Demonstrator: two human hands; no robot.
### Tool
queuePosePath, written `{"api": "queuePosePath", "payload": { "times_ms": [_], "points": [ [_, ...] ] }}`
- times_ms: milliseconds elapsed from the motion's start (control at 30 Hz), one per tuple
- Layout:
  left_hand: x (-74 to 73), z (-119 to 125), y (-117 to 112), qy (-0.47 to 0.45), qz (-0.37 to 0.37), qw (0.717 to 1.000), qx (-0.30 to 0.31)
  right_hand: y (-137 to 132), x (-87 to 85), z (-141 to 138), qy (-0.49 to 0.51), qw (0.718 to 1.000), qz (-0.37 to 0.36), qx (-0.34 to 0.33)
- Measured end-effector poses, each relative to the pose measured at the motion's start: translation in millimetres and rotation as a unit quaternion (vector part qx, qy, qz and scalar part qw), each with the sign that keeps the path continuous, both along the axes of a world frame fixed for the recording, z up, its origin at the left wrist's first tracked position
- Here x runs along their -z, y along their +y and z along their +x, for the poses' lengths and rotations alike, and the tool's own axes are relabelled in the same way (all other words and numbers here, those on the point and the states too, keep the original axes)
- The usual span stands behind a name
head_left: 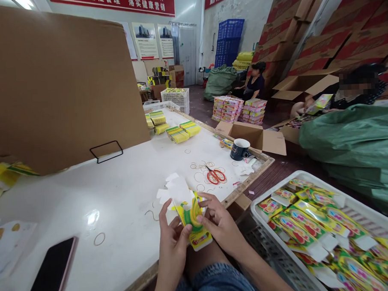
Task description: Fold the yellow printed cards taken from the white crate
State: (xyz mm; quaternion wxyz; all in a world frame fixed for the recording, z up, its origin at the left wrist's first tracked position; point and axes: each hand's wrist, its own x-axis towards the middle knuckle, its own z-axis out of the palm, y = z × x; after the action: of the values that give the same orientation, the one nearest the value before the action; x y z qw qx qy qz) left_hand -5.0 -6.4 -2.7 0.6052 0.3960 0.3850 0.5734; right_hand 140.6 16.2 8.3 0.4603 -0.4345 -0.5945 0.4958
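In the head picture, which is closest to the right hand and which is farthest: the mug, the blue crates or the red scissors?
Nearest the right hand first:
1. Red scissors: on the table, just ahead.
2. Mug: farther along, near the table's right edge.
3. Blue crates: stacked far back.

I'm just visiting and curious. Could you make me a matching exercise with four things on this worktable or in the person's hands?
Things:
1. printed carton
2. scissors
3. mug
4. smartphone

Descriptions:
A. upright, dark outside, pale inside
B. red-orange handles
C. lying with its black screen up on the white table
D. held by the left hand and the right hand

Pairs: 1-D, 2-B, 3-A, 4-C
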Motion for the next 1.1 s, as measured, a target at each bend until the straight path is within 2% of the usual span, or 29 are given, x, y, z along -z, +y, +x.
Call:
{"api": "queuePosePath", "payload": {
  "times_ms": [100,267,333,400,467,567,700,733,833,900,1033,1100],
  "points": [
    [-2.5,-3.4,-3.1,0.003,0.014,0.999,0.041,6.1,-15.2,8.5,0.034,0.996,0.01,-0.076],
    [-6.6,-5.9,-7.8,-0.016,-0.02,0.991,0.128,12.8,-32.1,22.6,-0.041,0.989,0.012,-0.144],
    [-8.1,-4.0,-10.1,-0.028,-0.031,0.989,0.143,14.0,-34.3,25.2,-0.079,0.988,0.026,-0.131],
    [-8.3,-1.9,-11.4,-0.033,-0.031,0.991,0.129,14.5,-33.5,24.9,-0.085,0.991,0.043,-0.098],
    [-7.5,-1.0,-11.0,-0.037,-0.022,0.992,0.116,14.9,-30.6,22.8,-0.047,0.995,0.038,-0.074],
    [-6.1,-2.2,-8.2,-0.033,-0.034,0.99,0.131,16.0,-27.7,21.8,0.002,0.997,0.02,-0.079],
    [-5.4,-2.5,-4.9,0.018,-0.034,0.993,0.116,17.3,-32.8,29.9,-0.086,0.987,0.108,-0.087],
    [-4.9,-1.8,-4.5,0.036,-0.025,0.993,0.108,16.9,-34.7,32.3,-0.099,0.986,0.103,-0.091],
    [-2.2,1.1,-4.1,0.083,-0.005,0.993,0.088,14.5,-38.0,35.1,-0.107,0.986,-0.005,-0.128],
    [-0.5,2.8,-4.3,0.09,0.001,0.992,0.091,12.9,-38.1,32.9,-0.15,0.98,-0.042,-0.125],
    [0.0,3.9,-5.7,0.079,-0.008,0.991,0.107,11.6,-39.5,26.1,-0.283,0.957,0.007,-0.07],
    [-1.2,4.2,-6.6,0.083,-0.008,0.991,0.101,10.9,-41.8,23.7,-0.299,0.951,0.011,-0.073]
  ]
}}
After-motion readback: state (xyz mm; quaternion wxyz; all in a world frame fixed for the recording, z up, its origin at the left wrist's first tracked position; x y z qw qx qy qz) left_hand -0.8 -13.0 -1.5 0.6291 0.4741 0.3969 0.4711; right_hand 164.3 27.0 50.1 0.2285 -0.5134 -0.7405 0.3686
